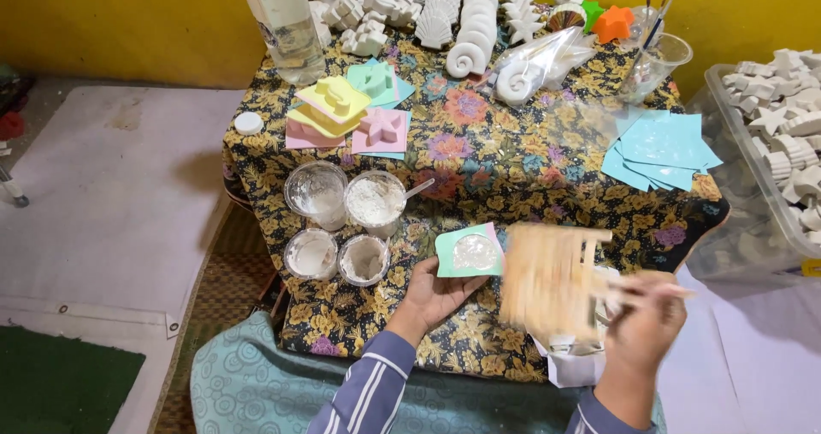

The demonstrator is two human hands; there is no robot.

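While the left hand [438,293] lies palm up on the flower-patterned tablecloth [513,160], its fingers curl loosely under the near edge of a green square mould [469,251] filled with white plaster, propping it from below rather than clamping it. Its striped sleeve [369,391] comes in from the lower edge, forearm angled up and to the right. On the other side, the right hand [646,327] is raised just above the table's near edge, wrist bent, fingers closed around one end of a pale wooden piece [552,284], blurred so that its shape cannot be told. That piece sits just right of the mould. Four plastic cups [342,229] of white powder stand left of the mould. Blue paper squares [658,152] lie well beyond the right hand.
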